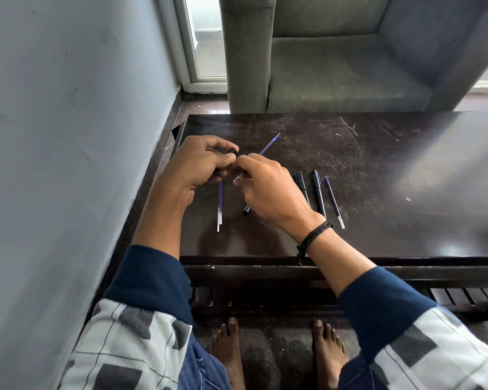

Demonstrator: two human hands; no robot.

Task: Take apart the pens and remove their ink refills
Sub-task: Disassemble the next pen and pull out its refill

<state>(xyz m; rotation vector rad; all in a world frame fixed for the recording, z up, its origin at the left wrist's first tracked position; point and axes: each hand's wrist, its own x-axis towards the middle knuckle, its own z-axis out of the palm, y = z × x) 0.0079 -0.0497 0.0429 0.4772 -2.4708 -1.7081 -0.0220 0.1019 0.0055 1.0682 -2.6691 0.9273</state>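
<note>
- Above the table (378, 170), a black cap (232, 151) is pinched by the left hand (197, 164).
- A pen barrel (247, 210) is gripped by the right hand (268, 187).

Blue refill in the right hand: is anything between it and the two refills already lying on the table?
Only the left hand, which holds a black pen part above the far ends of those two refills. The blue refill juts from the right hand; nothing else visible intervenes.

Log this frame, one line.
left hand grips black piece | right hand pinches blue refill | table: loose refills, two black pens
</note>
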